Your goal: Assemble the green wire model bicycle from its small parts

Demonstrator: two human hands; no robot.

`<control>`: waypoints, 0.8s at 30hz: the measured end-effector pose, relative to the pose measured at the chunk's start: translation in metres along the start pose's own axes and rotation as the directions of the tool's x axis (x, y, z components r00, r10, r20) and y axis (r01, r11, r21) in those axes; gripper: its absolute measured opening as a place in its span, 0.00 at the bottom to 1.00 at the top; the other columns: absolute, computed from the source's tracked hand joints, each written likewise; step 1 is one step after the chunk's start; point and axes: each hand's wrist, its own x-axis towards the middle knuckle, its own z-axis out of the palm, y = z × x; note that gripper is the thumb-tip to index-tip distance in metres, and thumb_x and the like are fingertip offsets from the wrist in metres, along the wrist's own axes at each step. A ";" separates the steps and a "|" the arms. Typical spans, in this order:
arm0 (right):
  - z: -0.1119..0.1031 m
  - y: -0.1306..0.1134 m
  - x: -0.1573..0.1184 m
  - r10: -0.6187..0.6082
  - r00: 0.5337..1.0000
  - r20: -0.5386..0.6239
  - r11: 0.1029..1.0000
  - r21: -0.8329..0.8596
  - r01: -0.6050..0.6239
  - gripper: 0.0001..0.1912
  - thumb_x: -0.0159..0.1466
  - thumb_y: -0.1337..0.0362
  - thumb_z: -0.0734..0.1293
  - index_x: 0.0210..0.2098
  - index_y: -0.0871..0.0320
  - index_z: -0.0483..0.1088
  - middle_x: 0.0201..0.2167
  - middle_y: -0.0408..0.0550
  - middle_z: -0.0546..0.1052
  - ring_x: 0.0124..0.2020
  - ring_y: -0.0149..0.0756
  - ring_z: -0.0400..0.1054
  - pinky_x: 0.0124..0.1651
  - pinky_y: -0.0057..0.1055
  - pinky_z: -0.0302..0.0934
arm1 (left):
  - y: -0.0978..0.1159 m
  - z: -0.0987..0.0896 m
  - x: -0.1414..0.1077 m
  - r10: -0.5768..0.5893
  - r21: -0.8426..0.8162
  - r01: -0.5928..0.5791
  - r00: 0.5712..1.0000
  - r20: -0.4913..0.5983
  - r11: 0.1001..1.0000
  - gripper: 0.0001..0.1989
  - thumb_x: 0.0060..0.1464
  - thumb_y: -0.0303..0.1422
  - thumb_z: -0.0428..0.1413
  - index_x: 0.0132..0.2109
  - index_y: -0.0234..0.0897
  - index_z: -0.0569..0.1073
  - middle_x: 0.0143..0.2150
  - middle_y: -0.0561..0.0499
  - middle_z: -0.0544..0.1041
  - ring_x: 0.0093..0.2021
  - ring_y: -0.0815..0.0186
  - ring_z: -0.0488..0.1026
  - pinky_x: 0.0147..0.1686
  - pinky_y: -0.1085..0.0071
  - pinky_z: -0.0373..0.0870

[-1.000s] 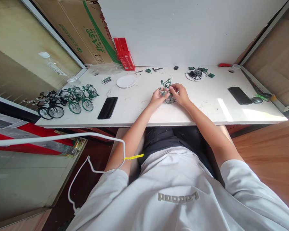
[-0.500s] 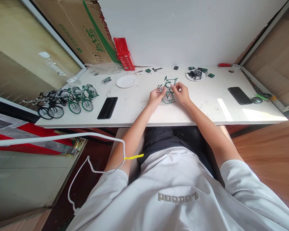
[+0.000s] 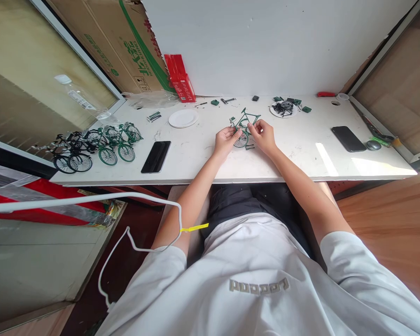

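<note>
A small green model bicycle (image 3: 244, 122) is between my hands over the middle of the white table. Its frame is tilted, with the saddle upward and one wheel (image 3: 241, 140) low between my fingers. My left hand (image 3: 225, 140) pinches it from the left side. From the right, my right hand (image 3: 263, 136) grips the frame between thumb and fingers. Small dark parts (image 3: 249, 146) show just below the wheel. My fingers hide some of the joints where frame and wheel meet.
Several finished model bicycles (image 3: 108, 143) stand at the left, near a phone (image 3: 156, 157) and a white plate (image 3: 183, 119). Behind my right hand, a plate of black parts (image 3: 284, 109) sits among green pieces. Another phone (image 3: 348, 139) lies right. A white cable (image 3: 91, 199) crosses the lower left.
The bicycle's frame has turned slightly in my hands, its saddle end shifting right and up. Both hands stay almost in place, keeping hold.
</note>
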 end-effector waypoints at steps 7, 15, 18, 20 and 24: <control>0.001 0.001 -0.002 0.010 1.000 0.030 1.000 0.025 -0.010 0.41 0.65 0.18 0.66 0.31 0.51 0.64 0.25 0.41 0.65 0.29 0.36 0.58 0.37 0.38 0.58 | -0.003 -0.001 0.002 0.078 0.086 -0.071 0.993 -0.084 0.994 0.32 0.56 0.58 0.75 0.51 0.40 0.75 0.40 0.47 0.85 0.40 0.63 0.85 0.44 0.69 0.79; 0.003 -0.002 -0.004 0.021 0.996 0.090 1.000 0.018 -0.023 0.41 0.64 0.18 0.66 0.30 0.51 0.65 0.25 0.42 0.66 0.29 0.36 0.58 0.37 0.38 0.57 | 0.000 -0.002 -0.001 0.236 0.198 -0.208 0.963 -0.129 0.958 0.31 0.61 0.62 0.69 0.52 0.42 0.75 0.36 0.51 0.81 0.37 0.63 0.83 0.39 0.70 0.76; 0.003 -0.004 -0.005 0.022 0.992 0.121 1.000 0.011 -0.023 0.42 0.64 0.17 0.66 0.29 0.51 0.65 0.25 0.42 0.66 0.29 0.36 0.58 0.37 0.38 0.57 | 0.000 -0.004 -0.002 0.281 0.226 -0.245 0.949 -0.141 0.943 0.29 0.64 0.63 0.66 0.50 0.42 0.76 0.32 0.54 0.77 0.33 0.65 0.79 0.35 0.71 0.72; 0.004 -0.004 -0.006 0.016 0.990 0.141 1.000 0.009 -0.017 0.42 0.63 0.16 0.66 0.30 0.51 0.66 0.25 0.42 0.66 0.29 0.36 0.58 0.37 0.38 0.57 | 0.001 -0.004 -0.002 0.306 0.244 -0.263 0.938 -0.161 0.934 0.27 0.65 0.62 0.65 0.48 0.42 0.76 0.30 0.55 0.75 0.31 0.66 0.76 0.33 0.71 0.70; 0.005 -0.005 -0.006 0.010 0.985 0.174 1.000 0.002 -0.010 0.42 0.64 0.17 0.65 0.31 0.52 0.68 0.25 0.42 0.66 0.29 0.36 0.58 0.37 0.38 0.57 | 0.001 -0.004 -0.002 0.343 0.280 -0.282 0.918 -0.200 0.918 0.26 0.67 0.61 0.64 0.46 0.42 0.75 0.32 0.54 0.75 0.32 0.67 0.74 0.33 0.71 0.68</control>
